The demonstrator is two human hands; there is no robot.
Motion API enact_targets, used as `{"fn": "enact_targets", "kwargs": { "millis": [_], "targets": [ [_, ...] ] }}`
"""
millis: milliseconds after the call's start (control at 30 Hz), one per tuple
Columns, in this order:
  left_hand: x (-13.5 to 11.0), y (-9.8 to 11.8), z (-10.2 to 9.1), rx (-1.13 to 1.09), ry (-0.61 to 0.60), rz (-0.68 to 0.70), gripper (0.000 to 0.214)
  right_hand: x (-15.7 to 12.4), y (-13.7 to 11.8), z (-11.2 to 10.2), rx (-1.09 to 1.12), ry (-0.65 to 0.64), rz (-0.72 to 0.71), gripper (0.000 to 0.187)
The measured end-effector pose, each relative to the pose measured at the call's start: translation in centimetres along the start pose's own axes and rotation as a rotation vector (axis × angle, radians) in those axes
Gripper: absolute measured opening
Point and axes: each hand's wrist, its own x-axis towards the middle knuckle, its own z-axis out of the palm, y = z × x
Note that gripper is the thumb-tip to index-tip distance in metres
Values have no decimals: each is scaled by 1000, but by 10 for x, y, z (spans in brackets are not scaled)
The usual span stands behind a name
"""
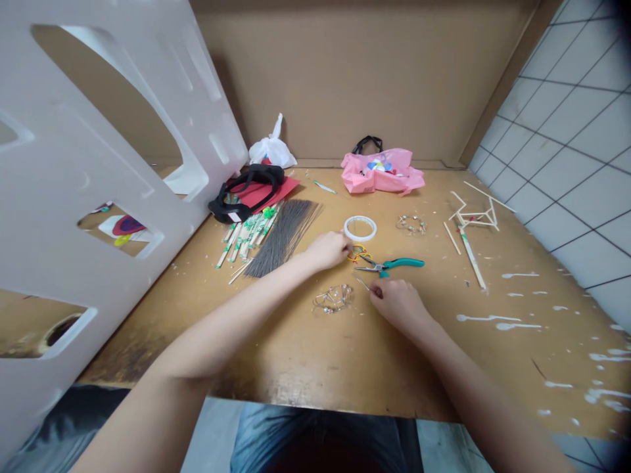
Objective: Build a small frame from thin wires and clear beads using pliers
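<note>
Tan wood under everything, spattered with white paint?

Yes, that desk (296, 355) fills the view. A cardboard wall (345, 72) stands behind it, wall tiles (557, 144) run along the right, and a white perforated panel (73, 131) tilts in from the left.

What lies toward the back?

A pink bag (382, 174), a white plastic bag (272, 150), and a black strap (261, 174) lying on a red sheet (280, 187).

And nearer the hands?

A bundle of grey wires (283, 236) just beside wooden sticks with green bands (246, 236), then a white tape roll (359, 219) and teal-handled needle-nose pliers (401, 263).

Where's the small work?

The left hand (328, 251) has its fingertips on an orange-and-yellow wire tangle (359, 254), just beside the pliers' nose. I cannot tell whether that grip is closed. The right hand (399, 305) has its grip closed on a thin metal wire (363, 284), near a clear wire cluster (334, 299).
</note>
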Motion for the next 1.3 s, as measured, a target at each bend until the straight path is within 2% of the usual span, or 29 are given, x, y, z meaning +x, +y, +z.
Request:
{"fn": "enact_targets", "kwargs": {
  "millis": [33,67,233,433,533,667,733,867,967,1100,1233,1300],
  "targets": [
    [8,5,1,130,-51,46,23,-1,0,0,-1,-6,-1,21],
    [15,10,1,163,-76,64,24,-1,0,0,0,-13,0,21],
    [35,17,7,221,-183,94,23,-1,1,-1,18,-17,2,20],
    [45,-6,-8,193,-259,39,25,-2,4,-6,48,-6,0,19],
    [48,-20,-19,105,-340,26,18,-3,4,-8,56,-2,-1,20],
    [48,-35,-24,-52,-431,28,21,-3,3,-8,55,-24,-4,19],
    [51,-39,-23,-108,-404,-11,24,-3,3,-8,56,-39,-2,19],
    [65,-38,-18,-69,-168,-145,25,-3,4,-7,57,-41,-4,20],
    [75,-33,-17,-15,-98,-193,25,-2,4,-5,22,-31,5,20],
    [75,-35,-24,59,-122,-247,23,-1,4,-3,-50,-24,1,23],
    [62,-57,-37,130,-210,-318,17,0,3,-3,-51,-42,2,23],
    [55,-70,-43,130,-212,-334,19,0,3,-2,-34,-45,8,23]
  ]
}}
